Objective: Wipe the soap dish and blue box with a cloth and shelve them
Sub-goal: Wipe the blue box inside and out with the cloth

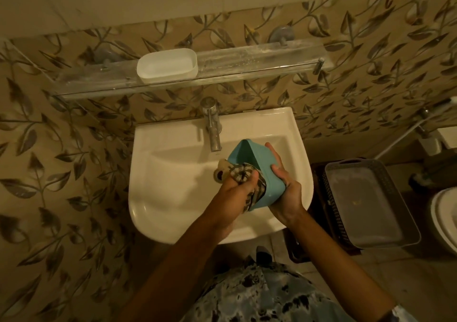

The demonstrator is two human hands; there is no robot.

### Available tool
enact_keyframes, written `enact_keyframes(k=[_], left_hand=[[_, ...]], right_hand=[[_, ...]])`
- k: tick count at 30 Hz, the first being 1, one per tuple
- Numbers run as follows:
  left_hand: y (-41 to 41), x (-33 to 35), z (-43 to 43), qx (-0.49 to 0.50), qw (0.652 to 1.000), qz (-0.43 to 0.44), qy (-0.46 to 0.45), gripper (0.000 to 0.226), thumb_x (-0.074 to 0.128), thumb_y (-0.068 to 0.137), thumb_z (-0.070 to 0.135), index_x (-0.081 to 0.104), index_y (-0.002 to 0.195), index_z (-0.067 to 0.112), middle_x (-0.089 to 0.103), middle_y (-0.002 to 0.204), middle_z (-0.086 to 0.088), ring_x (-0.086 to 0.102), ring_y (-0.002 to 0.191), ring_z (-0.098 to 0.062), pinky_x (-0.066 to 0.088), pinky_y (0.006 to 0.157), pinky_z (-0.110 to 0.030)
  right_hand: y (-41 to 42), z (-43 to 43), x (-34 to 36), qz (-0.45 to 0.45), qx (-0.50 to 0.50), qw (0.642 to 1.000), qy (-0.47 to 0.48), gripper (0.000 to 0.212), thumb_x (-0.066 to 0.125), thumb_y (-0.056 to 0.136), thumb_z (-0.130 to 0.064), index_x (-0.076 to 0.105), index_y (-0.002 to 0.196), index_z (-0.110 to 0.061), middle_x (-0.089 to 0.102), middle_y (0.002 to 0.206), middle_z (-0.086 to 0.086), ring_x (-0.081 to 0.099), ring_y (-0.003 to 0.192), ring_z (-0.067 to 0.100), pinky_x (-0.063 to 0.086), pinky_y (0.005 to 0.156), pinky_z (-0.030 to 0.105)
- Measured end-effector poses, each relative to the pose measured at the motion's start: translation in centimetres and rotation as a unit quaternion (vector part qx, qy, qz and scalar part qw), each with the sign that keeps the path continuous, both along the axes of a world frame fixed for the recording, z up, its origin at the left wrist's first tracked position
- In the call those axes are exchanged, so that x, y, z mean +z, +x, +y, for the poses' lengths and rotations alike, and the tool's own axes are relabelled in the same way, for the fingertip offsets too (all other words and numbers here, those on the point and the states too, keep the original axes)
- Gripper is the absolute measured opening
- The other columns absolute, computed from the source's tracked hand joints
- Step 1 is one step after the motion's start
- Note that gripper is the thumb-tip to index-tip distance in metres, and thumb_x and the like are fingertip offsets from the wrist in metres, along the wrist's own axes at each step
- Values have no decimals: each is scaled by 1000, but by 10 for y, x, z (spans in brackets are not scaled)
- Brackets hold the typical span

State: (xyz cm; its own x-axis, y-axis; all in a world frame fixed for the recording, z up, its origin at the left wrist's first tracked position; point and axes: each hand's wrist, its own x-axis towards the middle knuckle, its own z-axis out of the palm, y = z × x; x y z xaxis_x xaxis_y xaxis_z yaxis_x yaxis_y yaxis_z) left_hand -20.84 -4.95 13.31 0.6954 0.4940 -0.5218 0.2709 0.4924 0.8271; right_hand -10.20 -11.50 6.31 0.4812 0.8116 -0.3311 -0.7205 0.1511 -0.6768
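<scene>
Blue box gripped by right hand over sink; left hand clutches cloth inside box.

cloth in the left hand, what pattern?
Dark-and-light checked cloth, bunched in the left hand; head view.

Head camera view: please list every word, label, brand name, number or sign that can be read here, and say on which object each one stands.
There is no readable text in this view.
Pale blue plastic box, held over the white ceramic washbasin: no print visible.
White oval plastic soap dish on the clear wall shelf: plain.
Chrome tap: no legible marking.
Grey woven plastic basket: a small dark mark inside, too small to read.
</scene>
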Motion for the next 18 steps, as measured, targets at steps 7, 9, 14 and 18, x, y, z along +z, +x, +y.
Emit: enact_keyframes(k=[7, 9, 14, 18], left_hand=[[1, -9, -10, -151, 966, 30, 209, 28, 51, 95, 28, 46, 121, 38, 47, 122, 18, 47, 111, 0, 33, 81, 8], [-3, -16, -7, -212, 921, 57, 323, 43, 54, 94, 28, 43, 135, 27, 44, 132, 10, 40, 124, -5, 26, 91, 6], [-13, -19, 6, -279, 786, 78, 545, 53, 53, 92, 34, 41, 140, 15, 41, 146, -13, 32, 138, -26, 12, 108, -20], [0, -5, -8, -175, 890, 29, 421, 38, 48, 95, 33, 51, 130, 18, 56, 129, -6, 51, 114, -12, 40, 95, -12]], right_hand=[[18, -4, 4, 6, 9, 1000, 10, 64, 50, 83, -26, 37, 145, -26, 52, 140, 13, 58, 116, 31, 49, 96, 43], [24, -4, 7, 26, 11, 999, 22, 62, 49, 84, -27, 38, 145, -24, 51, 139, 13, 59, 113, 29, 50, 93, 41], [30, -4, 10, 33, 28, 999, 30, 60, 46, 85, -27, 39, 144, -22, 50, 139, 13, 58, 114, 29, 52, 90, 39], [27, 2, 14, 5, 11, 999, 30, 60, 47, 83, -27, 42, 142, -22, 57, 133, 8, 61, 112, 25, 54, 88, 35]])
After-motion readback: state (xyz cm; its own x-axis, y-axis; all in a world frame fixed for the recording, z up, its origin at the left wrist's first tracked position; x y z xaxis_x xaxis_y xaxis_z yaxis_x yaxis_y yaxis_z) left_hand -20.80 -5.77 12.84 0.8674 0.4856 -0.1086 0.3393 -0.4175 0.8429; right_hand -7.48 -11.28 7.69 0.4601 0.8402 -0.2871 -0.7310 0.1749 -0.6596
